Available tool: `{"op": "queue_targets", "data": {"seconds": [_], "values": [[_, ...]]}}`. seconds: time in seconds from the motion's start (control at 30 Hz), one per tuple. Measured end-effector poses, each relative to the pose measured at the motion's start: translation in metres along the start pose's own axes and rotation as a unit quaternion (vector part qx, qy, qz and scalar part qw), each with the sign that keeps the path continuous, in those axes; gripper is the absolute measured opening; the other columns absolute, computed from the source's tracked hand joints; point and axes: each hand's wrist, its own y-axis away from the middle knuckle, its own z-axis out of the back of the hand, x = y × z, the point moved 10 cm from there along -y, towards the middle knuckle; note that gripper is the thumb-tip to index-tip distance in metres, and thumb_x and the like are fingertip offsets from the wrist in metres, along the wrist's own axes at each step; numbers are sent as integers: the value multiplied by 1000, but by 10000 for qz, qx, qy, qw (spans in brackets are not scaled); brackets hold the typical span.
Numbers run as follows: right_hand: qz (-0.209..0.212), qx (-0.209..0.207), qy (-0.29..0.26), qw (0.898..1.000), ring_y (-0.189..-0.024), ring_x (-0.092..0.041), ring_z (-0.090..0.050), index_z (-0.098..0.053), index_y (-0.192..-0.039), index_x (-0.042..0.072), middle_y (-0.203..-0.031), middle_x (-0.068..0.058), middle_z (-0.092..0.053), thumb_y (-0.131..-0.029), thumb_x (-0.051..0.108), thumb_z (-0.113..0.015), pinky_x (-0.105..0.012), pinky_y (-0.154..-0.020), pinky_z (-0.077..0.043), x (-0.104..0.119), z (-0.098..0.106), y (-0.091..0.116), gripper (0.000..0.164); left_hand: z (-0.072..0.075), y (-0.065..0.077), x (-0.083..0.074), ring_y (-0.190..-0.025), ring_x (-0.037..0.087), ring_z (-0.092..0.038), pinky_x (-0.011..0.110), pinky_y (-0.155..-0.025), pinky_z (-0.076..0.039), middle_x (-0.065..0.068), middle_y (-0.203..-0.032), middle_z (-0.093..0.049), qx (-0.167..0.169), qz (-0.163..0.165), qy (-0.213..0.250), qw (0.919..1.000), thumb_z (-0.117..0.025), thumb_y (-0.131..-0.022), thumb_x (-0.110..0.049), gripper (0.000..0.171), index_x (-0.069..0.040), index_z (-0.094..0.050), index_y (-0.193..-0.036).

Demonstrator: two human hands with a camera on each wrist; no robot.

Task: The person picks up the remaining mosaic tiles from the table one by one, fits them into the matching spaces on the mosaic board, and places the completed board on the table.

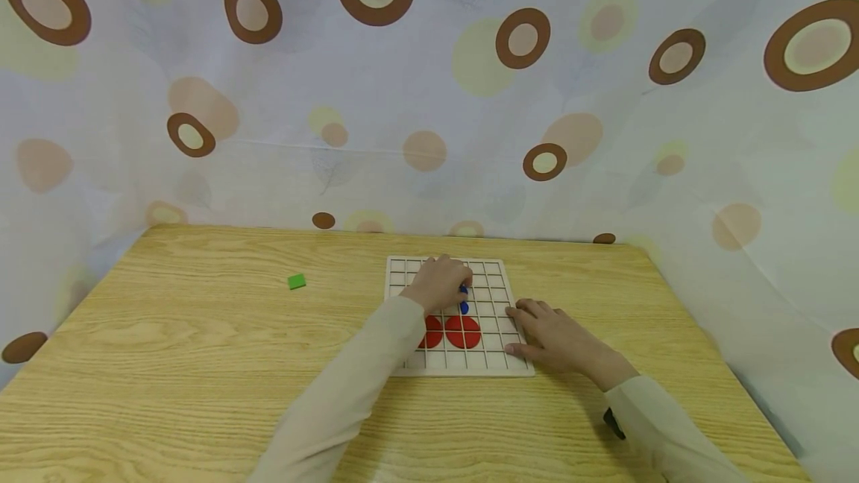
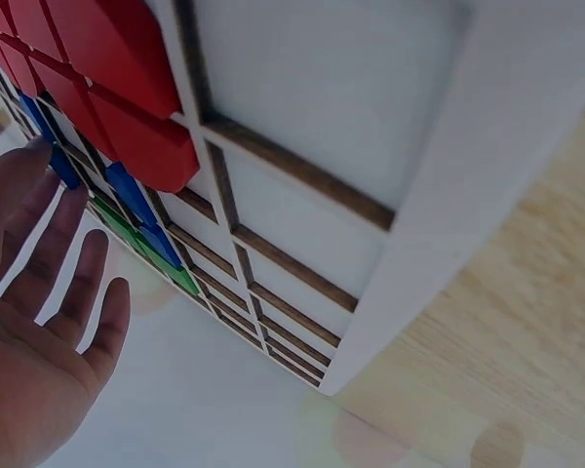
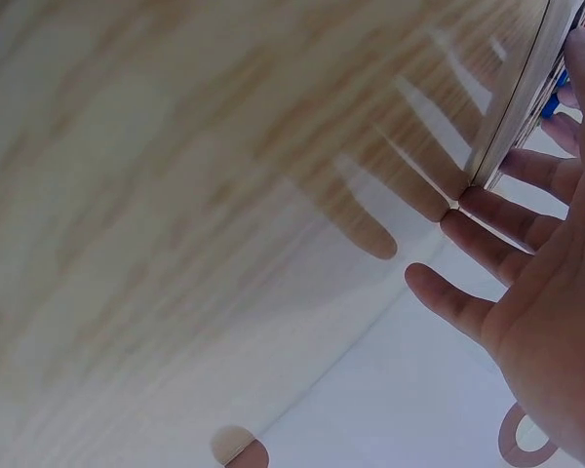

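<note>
A white grid board (image 1: 493, 323) with dark lines lies on the table. My left hand (image 1: 439, 282) is over its middle. In the left wrist view, its thumb and index finger pinch a small blue piece (image 2: 64, 168) at the board's surface. Red pieces (image 1: 463, 332) sit in cells on the near side, forming rounded shapes. More blue pieces (image 2: 132, 193) and a strip of green pieces (image 2: 146, 244) show beyond them in that view. At the board's right edge, my right hand (image 1: 553, 335) rests with fingers extended, its fingertips right at the rim.
A lone green square piece (image 1: 297, 282) lies on the wooden table (image 1: 201, 364) left of the board. A small black object (image 1: 614, 423) is partly hidden by the right sleeve. Behind the table hangs a patterned cloth (image 1: 429, 95) with circles.
</note>
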Motion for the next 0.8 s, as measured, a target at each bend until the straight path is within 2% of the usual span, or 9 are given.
{"op": "queue_targets", "data": {"seconds": [0.2,0.47,0.8], "values": [[16,-18,-15,10000,-120,-33,-45,-45,-132,6,-131,-16,-46,-88,50,-51,-53,-90,-41,2,1,1,62,1,1,0,-104,19,-57,49,-101,-36,-5,-102,-67,32,10,-65,10000,-64,-85,-27,20,-19,-69,-102],[-16,9,-3,10000,-121,-33,-44,-45,-132,6,-131,-15,-46,-88,50,-51,-54,-91,-40,2,1,0,63,2,3,-2,-101,18,-57,42,-93,-43,-6,-102,-67,184,-44,-117,9998,-62,-87,-25,18,-19,-70,-102],[-44,56,-35,10000,-121,-33,-43,-44,-133,6,-132,-15,-45,-88,50,-50,-55,-92,-39,2,2,0,63,0,4,-5,-106,20,-54,42,-96,-41,-5,-110,-64,295,-212,-352,9987,-60,-88,-25,20,-23,-68,-107]]}}
